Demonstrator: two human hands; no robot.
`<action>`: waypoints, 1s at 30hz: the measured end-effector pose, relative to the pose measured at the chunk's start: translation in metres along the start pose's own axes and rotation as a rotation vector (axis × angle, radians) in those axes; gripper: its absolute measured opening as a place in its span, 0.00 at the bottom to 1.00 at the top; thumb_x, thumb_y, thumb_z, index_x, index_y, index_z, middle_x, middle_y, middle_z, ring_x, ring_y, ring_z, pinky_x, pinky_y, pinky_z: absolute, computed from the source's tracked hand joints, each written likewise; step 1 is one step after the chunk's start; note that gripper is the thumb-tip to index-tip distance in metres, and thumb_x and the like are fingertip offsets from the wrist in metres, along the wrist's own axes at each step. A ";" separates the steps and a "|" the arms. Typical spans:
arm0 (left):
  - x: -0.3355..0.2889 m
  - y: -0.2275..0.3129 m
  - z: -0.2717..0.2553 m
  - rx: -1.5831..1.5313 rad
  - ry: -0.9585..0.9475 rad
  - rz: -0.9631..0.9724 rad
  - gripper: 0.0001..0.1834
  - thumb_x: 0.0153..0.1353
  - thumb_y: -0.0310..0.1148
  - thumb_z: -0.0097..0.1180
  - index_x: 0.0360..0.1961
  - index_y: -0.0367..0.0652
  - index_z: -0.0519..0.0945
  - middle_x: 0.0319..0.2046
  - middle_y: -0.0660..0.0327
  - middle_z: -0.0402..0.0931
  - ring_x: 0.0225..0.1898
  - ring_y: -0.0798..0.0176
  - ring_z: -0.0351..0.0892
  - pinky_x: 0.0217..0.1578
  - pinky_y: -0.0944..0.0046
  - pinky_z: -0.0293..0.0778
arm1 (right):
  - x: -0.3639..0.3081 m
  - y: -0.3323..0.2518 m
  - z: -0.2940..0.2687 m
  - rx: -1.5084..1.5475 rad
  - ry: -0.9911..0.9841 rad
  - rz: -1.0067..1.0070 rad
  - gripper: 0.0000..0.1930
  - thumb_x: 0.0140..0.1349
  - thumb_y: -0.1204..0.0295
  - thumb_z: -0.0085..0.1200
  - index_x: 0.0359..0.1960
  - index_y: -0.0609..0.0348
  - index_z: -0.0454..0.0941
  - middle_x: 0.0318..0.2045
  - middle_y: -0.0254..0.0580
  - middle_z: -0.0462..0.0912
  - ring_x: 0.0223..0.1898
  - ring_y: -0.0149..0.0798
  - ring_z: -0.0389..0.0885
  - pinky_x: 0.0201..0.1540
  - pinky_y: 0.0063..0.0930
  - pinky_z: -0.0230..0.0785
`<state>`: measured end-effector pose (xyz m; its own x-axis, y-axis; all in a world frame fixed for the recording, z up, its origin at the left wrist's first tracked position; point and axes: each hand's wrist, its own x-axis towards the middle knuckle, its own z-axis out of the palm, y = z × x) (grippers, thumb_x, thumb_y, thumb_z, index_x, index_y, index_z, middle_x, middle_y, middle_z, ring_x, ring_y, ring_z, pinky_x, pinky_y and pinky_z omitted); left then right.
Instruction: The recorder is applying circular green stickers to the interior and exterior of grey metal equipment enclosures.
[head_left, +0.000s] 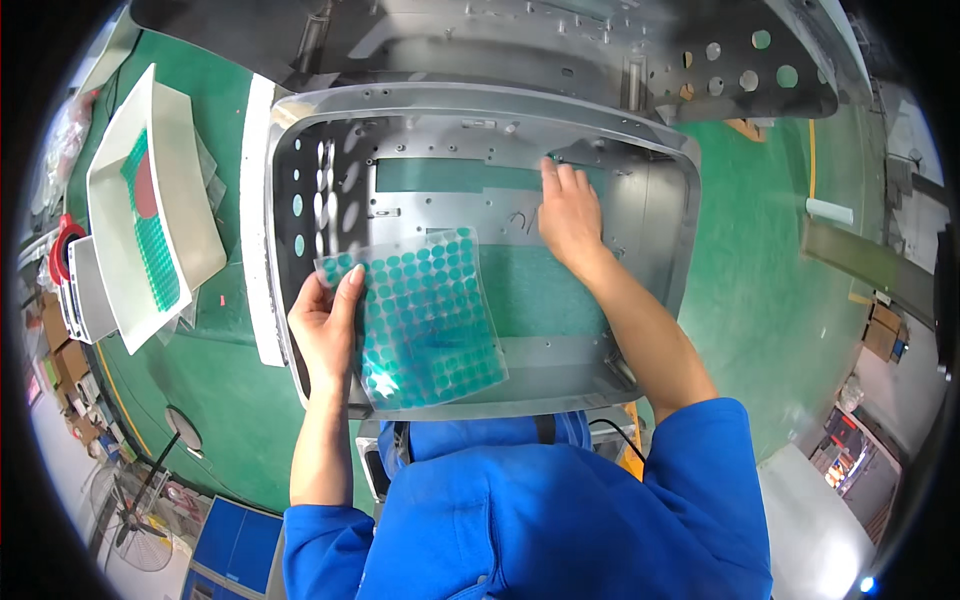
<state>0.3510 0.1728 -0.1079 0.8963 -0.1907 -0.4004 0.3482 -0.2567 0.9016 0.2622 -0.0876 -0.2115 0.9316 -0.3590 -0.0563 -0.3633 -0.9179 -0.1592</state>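
My left hand point(328, 325) pinches the upper left edge of a clear sheet of round green stickers point(432, 325), its thumb on top. The sheet hangs tilted over the near left part of a grey metal housing point(686, 200). Inside the housing, my right hand point(572, 212) reaches to the far wall, index finger stretched out and its tip at the wall near a row of small studs. The other fingers are slightly bent, and the thumb is hidden. Whether a sticker sits under the fingertip is too small to tell.
A larger metal panel with round holes point(740, 65) stands behind the housing. At the left, a white bin point(205, 240) holds more green dot sheets point(150, 240). A standing fan point(140, 520) and blue cabinets point(235, 545) are at the lower left. The floor point(750, 300) is green.
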 end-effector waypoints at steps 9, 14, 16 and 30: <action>-0.031 -0.004 -0.020 -0.100 -0.056 0.052 0.05 0.52 0.28 0.57 0.28 0.39 0.75 0.21 0.68 0.74 0.20 0.80 0.67 0.22 0.79 0.63 | -0.006 -0.020 -0.017 0.274 -0.068 0.176 0.22 0.48 0.78 0.46 0.48 0.66 0.64 0.37 0.46 0.70 0.40 0.45 0.69 0.44 0.33 0.63; -0.054 0.001 -0.037 -0.164 -0.113 0.095 0.04 0.50 0.24 0.58 0.27 0.38 0.75 0.21 0.67 0.75 0.20 0.80 0.67 0.20 0.80 0.62 | -0.042 -0.094 -0.123 0.905 -0.103 -0.323 0.13 0.48 0.74 0.55 0.37 0.60 0.73 0.36 0.43 0.75 0.38 0.40 0.74 0.42 0.28 0.65; -0.062 0.002 -0.045 -0.110 -0.120 0.127 0.04 0.49 0.23 0.58 0.27 0.38 0.75 0.21 0.67 0.74 0.20 0.80 0.68 0.19 0.80 0.62 | -0.059 -0.105 -0.136 1.002 -0.295 -0.221 0.12 0.51 0.77 0.53 0.38 0.62 0.73 0.36 0.39 0.75 0.38 0.32 0.72 0.43 0.25 0.63; -0.076 -0.013 -0.060 0.002 -0.169 0.141 0.04 0.50 0.24 0.58 0.26 0.37 0.75 0.18 0.70 0.72 0.19 0.82 0.65 0.18 0.81 0.60 | -0.106 -0.109 -0.100 1.476 -0.287 0.180 0.04 0.51 0.78 0.54 0.29 0.62 0.72 0.30 0.40 0.78 0.36 0.29 0.75 0.40 0.21 0.67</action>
<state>0.2949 0.2474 -0.0798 0.8773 -0.3809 -0.2920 0.2219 -0.2177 0.9505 0.2031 0.0340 -0.0900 0.9093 -0.2411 -0.3391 -0.3004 0.1833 -0.9360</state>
